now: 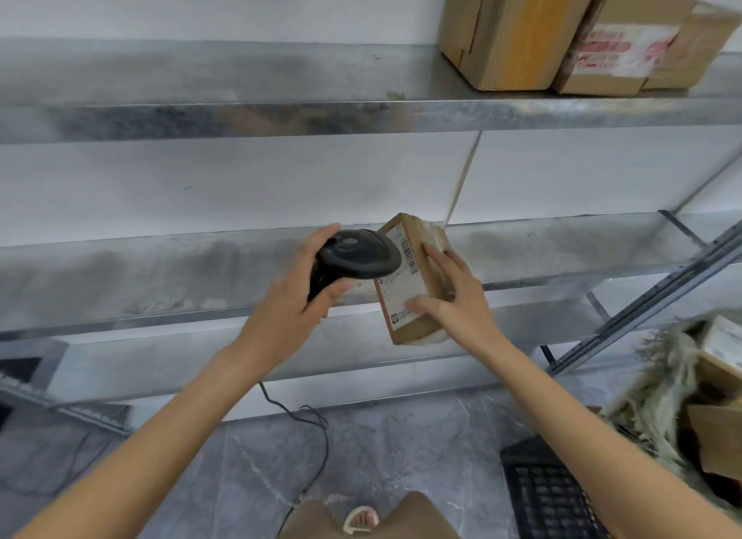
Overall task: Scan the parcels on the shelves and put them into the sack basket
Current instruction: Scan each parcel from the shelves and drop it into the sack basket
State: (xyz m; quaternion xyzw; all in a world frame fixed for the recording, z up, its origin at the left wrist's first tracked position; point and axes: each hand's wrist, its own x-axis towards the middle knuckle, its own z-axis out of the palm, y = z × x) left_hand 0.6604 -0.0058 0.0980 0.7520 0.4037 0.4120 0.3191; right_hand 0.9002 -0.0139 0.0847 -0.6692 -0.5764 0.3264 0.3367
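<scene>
before the shelves, left hand (295, 297) gripping scanner (355, 257), right hand (453, 297) holding parcel (413, 277) tilted

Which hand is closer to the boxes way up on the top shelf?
Right. The right hand, holding the small parcel, sits almost under the top-shelf boxes; the left hand, gripping the scanner, is farther left.

The middle shelf (168, 273) lies bare to the left of the raised parcel (409, 281), the upper shelf (241, 80) is blocked only at its right end by cardboard boxes (562, 36), while the sack basket (658, 394), apparently part-filled, crowds the lower right.
</scene>
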